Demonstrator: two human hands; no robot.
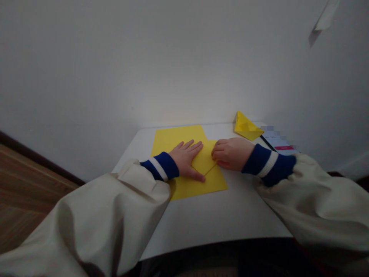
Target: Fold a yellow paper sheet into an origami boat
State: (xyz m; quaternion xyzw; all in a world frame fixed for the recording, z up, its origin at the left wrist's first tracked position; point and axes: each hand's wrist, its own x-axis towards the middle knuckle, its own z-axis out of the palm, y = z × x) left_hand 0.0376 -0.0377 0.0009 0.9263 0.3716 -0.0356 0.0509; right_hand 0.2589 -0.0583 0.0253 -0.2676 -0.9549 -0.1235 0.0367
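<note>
A yellow sheet of paper (180, 140) lies on a white table (216, 215), with one corner folded over into a triangular flap (205, 159). My left hand (187, 159) rests flat on the sheet, fingers stretched out and spread, thumb along the flap's lower edge. My right hand (230, 153) has its fingers curled, and their tips press on the flap's right edge. Both arms wear cream sleeves with blue and white cuffs.
A folded yellow paper shape (245, 127) stands at the table's back right, near the white wall. Beside it lie a dark pen (268, 143) and a white card with a red stripe (281, 144). Wooden floor shows at the left.
</note>
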